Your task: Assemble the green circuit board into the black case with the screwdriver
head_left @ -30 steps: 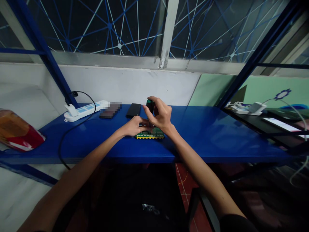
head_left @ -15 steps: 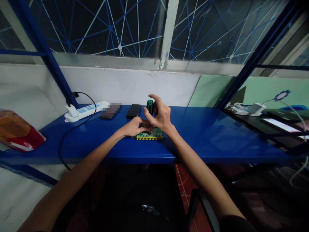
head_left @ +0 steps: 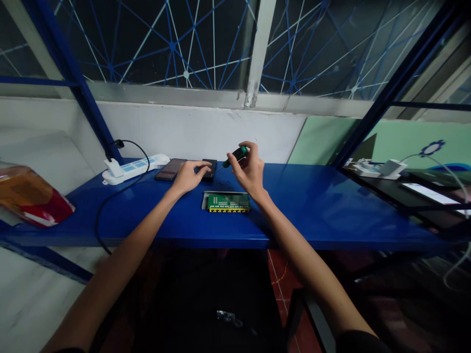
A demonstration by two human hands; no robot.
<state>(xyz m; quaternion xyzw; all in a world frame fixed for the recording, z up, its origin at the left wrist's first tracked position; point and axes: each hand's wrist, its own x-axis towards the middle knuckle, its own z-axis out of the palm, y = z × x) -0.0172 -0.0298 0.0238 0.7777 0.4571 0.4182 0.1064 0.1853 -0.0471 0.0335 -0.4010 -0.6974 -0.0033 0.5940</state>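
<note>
My right hand point(head_left: 250, 169) holds a screwdriver point(head_left: 235, 156) with a green and black handle. Its thin shaft points down and left. My left hand point(head_left: 189, 176) is over the desk beside a flat black case point(head_left: 209, 171), fingers stretched toward the screwdriver tip; a small gap shows between thumb and fingers, and I see nothing in them. Below both hands, a green circuit board point(head_left: 228, 201) with a row of yellow ports along its front sits in a grey metal tray point(head_left: 204, 201). Neither hand touches the board.
On the blue desk point(head_left: 312, 211), a dark phone-like slab point(head_left: 171, 169) lies behind my left hand. A white power strip point(head_left: 134, 169) and a black cable point(head_left: 110, 196) are further left, near a red and orange package point(head_left: 35, 196). At right stands a white charger point(head_left: 392, 168).
Both hands have lifted off the circuit board. The left went left and back toward the black case. The screwdriver, upright over the board before, is now tilted and raised in my right hand.
</note>
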